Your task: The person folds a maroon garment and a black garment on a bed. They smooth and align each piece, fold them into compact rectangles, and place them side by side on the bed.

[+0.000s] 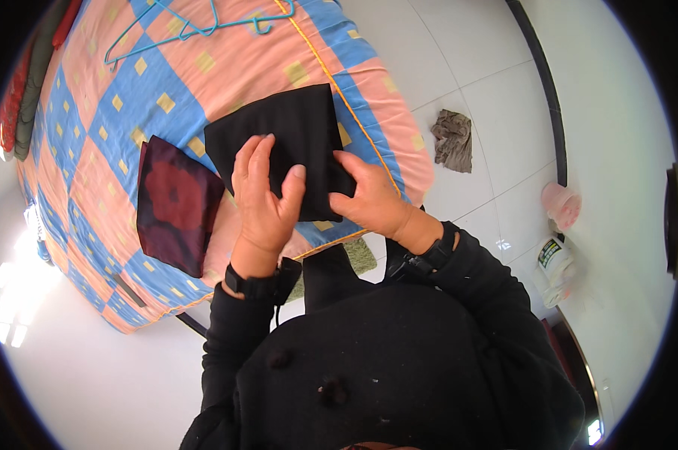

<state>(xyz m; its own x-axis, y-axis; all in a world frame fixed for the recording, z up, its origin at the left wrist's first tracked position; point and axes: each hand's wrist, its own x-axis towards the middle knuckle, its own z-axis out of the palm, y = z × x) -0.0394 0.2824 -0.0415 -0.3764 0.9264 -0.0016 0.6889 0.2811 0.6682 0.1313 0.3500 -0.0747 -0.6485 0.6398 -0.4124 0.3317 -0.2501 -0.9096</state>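
A folded black cloth garment (299, 121) lies on the checked pink and blue bed cover (204, 62), close to its piped edge. Flat on the garment's left part rests my left hand (263, 205), its thumb spread away from the fingers. My right hand (375, 197) grips the right edge of the same garment between thumb and fingers; some fingertips are hidden behind the fold. To the left of it, a folded dark maroon cloth (176, 202) with a red flower pattern lies nearly against the black one.
Blue clothes hangers (204, 29) lie at the bed's top. Rolled bedding (32, 84) is at the far left. On the tiled floor to the right are a crumpled brown cloth (453, 142), a pink plastic cup (561, 205) and a white labelled container (555, 267). A green mat (360, 256) shows below the bed edge.
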